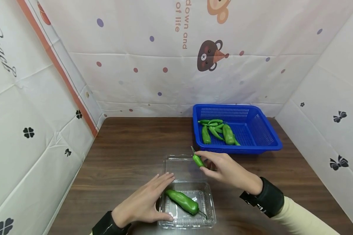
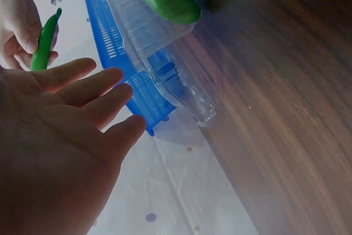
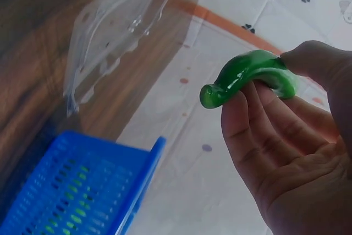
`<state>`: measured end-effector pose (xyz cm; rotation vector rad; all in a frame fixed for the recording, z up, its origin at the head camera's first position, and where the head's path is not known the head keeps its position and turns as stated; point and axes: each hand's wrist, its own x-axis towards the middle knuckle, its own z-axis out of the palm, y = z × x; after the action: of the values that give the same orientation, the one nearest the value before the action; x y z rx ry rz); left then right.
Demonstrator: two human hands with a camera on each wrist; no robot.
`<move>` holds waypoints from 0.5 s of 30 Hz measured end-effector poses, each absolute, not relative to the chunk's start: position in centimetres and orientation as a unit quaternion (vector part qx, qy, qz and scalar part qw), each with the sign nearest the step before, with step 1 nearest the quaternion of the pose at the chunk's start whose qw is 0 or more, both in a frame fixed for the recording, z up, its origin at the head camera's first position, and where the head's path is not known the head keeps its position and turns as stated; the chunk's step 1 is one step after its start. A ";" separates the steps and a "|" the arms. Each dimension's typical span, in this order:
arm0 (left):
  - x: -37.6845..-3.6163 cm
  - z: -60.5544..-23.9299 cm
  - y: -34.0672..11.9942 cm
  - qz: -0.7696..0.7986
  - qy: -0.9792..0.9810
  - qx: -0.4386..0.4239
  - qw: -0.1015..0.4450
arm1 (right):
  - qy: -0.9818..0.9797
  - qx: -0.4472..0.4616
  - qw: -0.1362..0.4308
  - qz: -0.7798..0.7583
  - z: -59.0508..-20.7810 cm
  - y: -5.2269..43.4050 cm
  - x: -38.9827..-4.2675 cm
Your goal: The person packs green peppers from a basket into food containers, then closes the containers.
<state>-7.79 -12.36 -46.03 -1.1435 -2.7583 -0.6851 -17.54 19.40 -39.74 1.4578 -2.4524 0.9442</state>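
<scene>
Right hand (image 1: pixel 226 169) pinched a small green pepper (image 1: pixel 198 160) at frame centre above the clear box (image 1: pixel 188 192), left hand (image 1: pixel 145 202) lay flat, fingers spread, against it; backdrop read "down and", "of life".

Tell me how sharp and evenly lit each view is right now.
Head view: sharp, evenly lit, wide-angle bending at the edges, glare on the clear plastic container. Left wrist view: the left hand is close, soft and shadowed. Right wrist view: the small green pepper is fairly sharp with a highlight; the blue basket is blurred.
</scene>
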 end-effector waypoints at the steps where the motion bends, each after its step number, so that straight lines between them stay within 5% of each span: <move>1: -7.8 -46.1 -12.4 -0.223 -0.899 -0.375 0.041 | -0.813 0.486 0.067 0.314 -39.8 19.2 -17.4; 15: -7.2 -46.8 -13.0 -0.219 -0.906 -0.358 0.054 | -0.798 0.498 0.022 0.339 -41.4 16.8 -15.2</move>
<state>-7.23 -13.05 -46.77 -1.0876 -2.7530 -0.6648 -15.23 16.81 -41.37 1.5440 -2.4713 1.0519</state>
